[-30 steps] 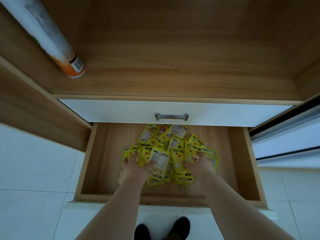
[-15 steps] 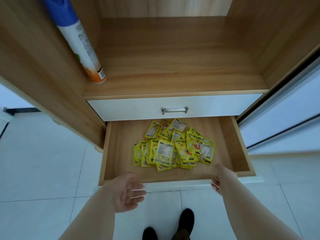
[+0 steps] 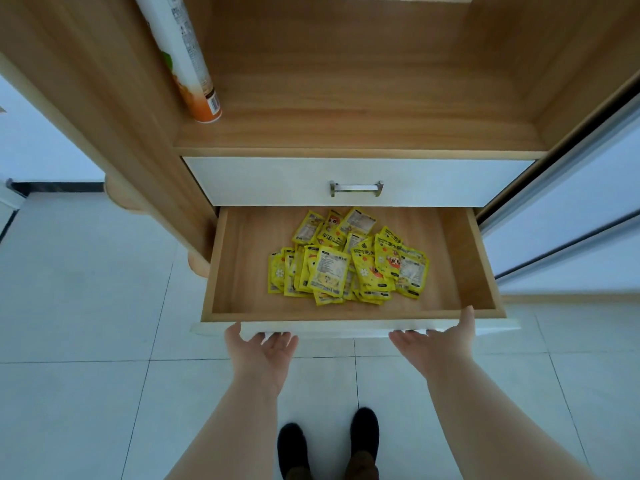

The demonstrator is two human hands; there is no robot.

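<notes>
Shoes (image 3: 363, 431) at bottom centre on pale floor tile (image 3: 86, 306), person standing square to the cabinet.

Left hand (image 3: 263, 351), lower centre: open, palm up, fingers straight, tips touching the white drawer front (image 3: 329, 329), thumb up beside its top edge. Right hand (image 3: 436, 344), lower right of centre: same pose, open, holding nothing, thumb reaching over the front rim. Whether the fingertips tuck under the lip, cannot tell.

Lower drawer (image 3: 242, 271) is pulled well out at mid-frame. Pile of yellow packets (image 3: 346, 261) lies loose in its middle, apart from all four walls and below rim height as far as visible.

Step looks like pushing the drawer shut. To do it well:
- push with both hands evenly; they sit either side of centre, so the drawer should run straight and not rack on its runners
- get both thumbs off the top edge before the front meets the cabinet, the right one especially, or they get pinched
- go slow; a hard stop could throw packets toward the back

Beyond: closed white upper drawer (image 3: 259, 181) with metal handle (image 3: 356, 188) directly above, so the gap is tight. Wooden shelf (image 3: 346, 126) over that, spray can (image 3: 187, 57) standing at upper left of the shelf, not involved.
</notes>
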